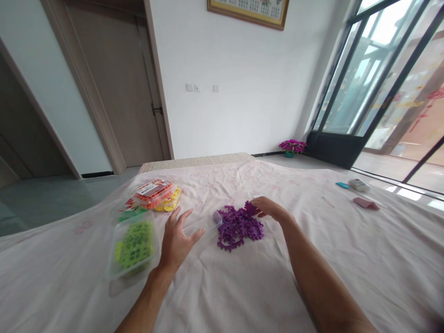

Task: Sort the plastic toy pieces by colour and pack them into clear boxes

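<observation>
A heap of purple plastic interlocking pieces (236, 229) with notched edges lies on the cloth between my hands. My right hand (274, 209) reaches in from the right, its fingers closed on a purple interlocking piece (249, 208) at the heap's upper right. To the left of the heap, my left hand (178, 240) is open, with thumb and fingers spread and nothing in its grasp. Beside that thumb is a clear plastic container (208, 225), hard to make out against the cloth; its near side is partly hidden by my left hand.
Left of my left hand, a clear box (110, 268) contains lime-green pieces (137, 245). Behind it stand packs of orange pieces (155, 193), yellow pieces (169, 202) and green pieces (132, 212). A pink cloth (366, 203), a white packet (359, 185) and a blue item (342, 185) lie far right.
</observation>
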`<action>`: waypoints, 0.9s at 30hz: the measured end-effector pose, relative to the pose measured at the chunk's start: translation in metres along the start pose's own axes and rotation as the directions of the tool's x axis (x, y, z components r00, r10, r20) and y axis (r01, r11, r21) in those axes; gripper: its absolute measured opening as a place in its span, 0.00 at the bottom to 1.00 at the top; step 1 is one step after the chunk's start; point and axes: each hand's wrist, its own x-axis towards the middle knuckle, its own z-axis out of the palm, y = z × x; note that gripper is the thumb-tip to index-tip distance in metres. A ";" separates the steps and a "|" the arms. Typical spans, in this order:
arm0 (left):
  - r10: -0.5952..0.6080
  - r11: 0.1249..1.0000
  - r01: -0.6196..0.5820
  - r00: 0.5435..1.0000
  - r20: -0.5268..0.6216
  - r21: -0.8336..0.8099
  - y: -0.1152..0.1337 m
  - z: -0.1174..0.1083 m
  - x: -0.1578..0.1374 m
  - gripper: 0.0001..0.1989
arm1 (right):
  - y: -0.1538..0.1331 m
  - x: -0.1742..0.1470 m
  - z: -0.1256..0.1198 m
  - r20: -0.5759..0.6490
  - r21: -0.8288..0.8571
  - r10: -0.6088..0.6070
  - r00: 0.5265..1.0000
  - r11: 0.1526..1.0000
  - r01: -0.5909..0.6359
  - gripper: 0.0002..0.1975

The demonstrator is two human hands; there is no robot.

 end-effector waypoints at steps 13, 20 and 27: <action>-0.185 0.883 0.164 0.983 -0.005 -0.440 -0.024 0.017 -0.012 0.29 | 0.011 0.011 -0.001 0.021 -0.270 -0.070 0.997 0.960 0.073 0.19; -0.078 0.927 0.093 0.995 0.057 -0.362 -0.023 0.008 -0.008 0.31 | 0.015 0.014 0.005 -0.049 -0.343 -0.096 0.994 0.937 0.073 0.29; 0.049 0.944 -0.019 0.996 0.081 -0.329 -0.031 0.008 -0.005 0.41 | -0.011 0.003 0.004 -0.229 -0.337 -0.245 0.942 0.928 0.159 0.32</action>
